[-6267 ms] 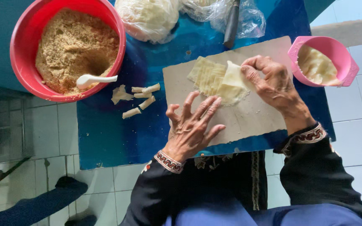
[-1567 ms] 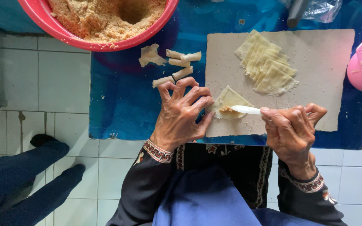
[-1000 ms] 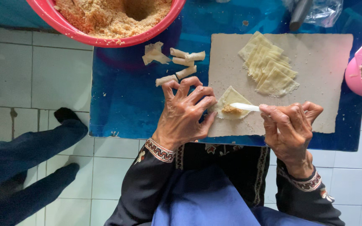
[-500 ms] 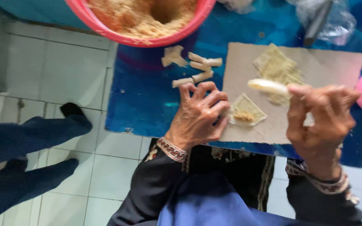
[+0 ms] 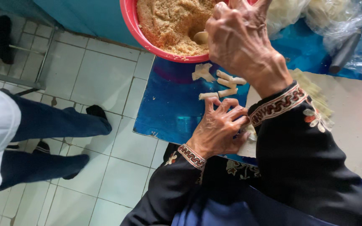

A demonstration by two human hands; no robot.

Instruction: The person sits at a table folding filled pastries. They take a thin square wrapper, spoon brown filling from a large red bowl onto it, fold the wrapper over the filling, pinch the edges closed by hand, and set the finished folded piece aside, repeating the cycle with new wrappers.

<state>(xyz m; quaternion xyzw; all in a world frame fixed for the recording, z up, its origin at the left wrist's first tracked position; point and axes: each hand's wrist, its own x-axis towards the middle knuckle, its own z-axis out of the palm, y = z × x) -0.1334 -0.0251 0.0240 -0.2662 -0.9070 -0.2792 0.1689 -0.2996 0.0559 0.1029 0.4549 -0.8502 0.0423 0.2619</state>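
Right hand: the right hand (image 5: pixel 241 39) is reaching over the red bowl (image 5: pixel 135 25), its grip closed around the handle of a pale spoon (image 5: pixel 200 37) whose bowl is dipping into the crumbly brown filling (image 5: pixel 168 21).
Left hand: the left hand (image 5: pixel 218 127) is pressing down at the near edge of the pale board (image 5: pixel 357 125), fingers curled together on a wrapper that is mostly hidden beneath them.
Finished rolls: small pale rolls (image 5: pixel 227 86) are lying on the blue tabletop (image 5: pixel 172 113) between the bowl and the left hand.
Doing it well: judging by the roll size, a modest scoop is looking wise, with the left fingers pinning the wrapper flat.
Change: half a second ago the right hand was hovering over the board with the spoon; it is now crossing to the bowl, while the left hand is staying put.
Nearby: another person's dark-trousered legs (image 5: pixel 42 142) are standing on the tiled floor (image 5: pixel 105 83).
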